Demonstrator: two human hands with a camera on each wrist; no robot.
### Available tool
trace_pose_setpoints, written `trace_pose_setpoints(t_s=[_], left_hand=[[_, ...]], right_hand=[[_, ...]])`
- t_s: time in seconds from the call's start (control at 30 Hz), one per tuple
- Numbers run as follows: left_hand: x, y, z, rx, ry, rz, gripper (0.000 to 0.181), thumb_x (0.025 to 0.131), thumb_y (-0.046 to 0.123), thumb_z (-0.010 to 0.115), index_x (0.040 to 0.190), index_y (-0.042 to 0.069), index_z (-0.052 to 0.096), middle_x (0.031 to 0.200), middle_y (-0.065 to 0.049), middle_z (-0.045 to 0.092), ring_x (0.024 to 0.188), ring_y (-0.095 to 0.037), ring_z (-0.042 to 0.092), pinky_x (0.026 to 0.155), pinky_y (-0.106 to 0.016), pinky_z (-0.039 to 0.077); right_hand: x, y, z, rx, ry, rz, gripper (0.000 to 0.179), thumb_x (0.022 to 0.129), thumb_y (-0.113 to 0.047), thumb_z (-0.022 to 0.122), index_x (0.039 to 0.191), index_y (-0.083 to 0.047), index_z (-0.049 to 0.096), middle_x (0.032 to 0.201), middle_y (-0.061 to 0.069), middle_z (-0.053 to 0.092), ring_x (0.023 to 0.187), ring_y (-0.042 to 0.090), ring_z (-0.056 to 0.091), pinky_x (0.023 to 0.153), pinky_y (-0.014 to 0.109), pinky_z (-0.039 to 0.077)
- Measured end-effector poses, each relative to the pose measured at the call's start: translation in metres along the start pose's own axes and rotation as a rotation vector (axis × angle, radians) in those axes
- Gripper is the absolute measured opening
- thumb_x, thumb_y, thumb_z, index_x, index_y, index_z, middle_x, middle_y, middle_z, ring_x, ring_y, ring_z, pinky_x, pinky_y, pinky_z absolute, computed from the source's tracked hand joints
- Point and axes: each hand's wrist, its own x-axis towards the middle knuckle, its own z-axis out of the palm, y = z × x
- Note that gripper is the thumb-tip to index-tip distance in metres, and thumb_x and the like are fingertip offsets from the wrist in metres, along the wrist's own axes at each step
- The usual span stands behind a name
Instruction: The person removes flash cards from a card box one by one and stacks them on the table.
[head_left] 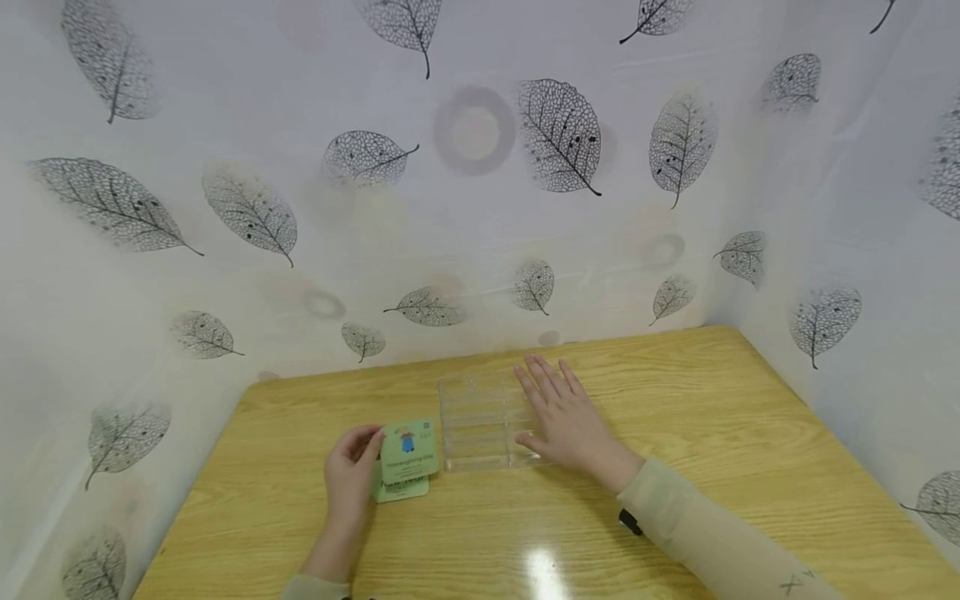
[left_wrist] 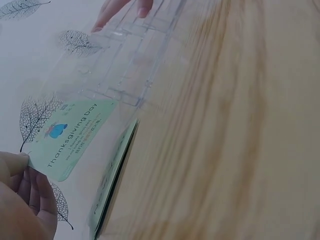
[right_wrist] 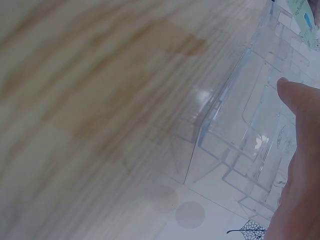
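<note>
My left hand (head_left: 351,468) pinches a green card (head_left: 409,450) by its left edge, between thumb and fingers. The words "Thanksgiving Day" and a small blue picture show on it, also in the left wrist view. Beneath it a stack of green cards (head_left: 402,490) lies on the table, its top one reading "New Year" and partly covered. Just right of the cards stands a clear plastic holder (head_left: 476,425) with stepped compartments. My right hand (head_left: 567,423) rests on the holder's right part with fingers spread and straight, the thumb pointing left across it.
A wood-grain table (head_left: 675,392) carries everything. White cloth with dark leaf prints (head_left: 558,133) rises along its back and sides. A dark band (head_left: 630,522) shows at the right wrist by the sleeve.
</note>
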Motion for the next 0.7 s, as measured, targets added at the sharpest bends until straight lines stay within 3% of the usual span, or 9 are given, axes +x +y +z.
trace_pose_setpoints(t_s=[0.7], left_hand=[[-0.0003,-0.0051,-0.0092,0.019,-0.062,-0.040,0.025,0.106,0.011,0.066,0.126,-0.004,0.070,0.109,-0.005,0.073,0.087,0.001,0.063,0.077,-0.012,0.055]], right_hand=[[-0.0011,-0.0001,0.0000,-0.016,0.010,-0.005,0.108,0.095,-0.067,0.065,0.169,-0.004,0.019,0.176,0.021,0.017,0.163,0.039,0.023,0.134,0.058,0.014]])
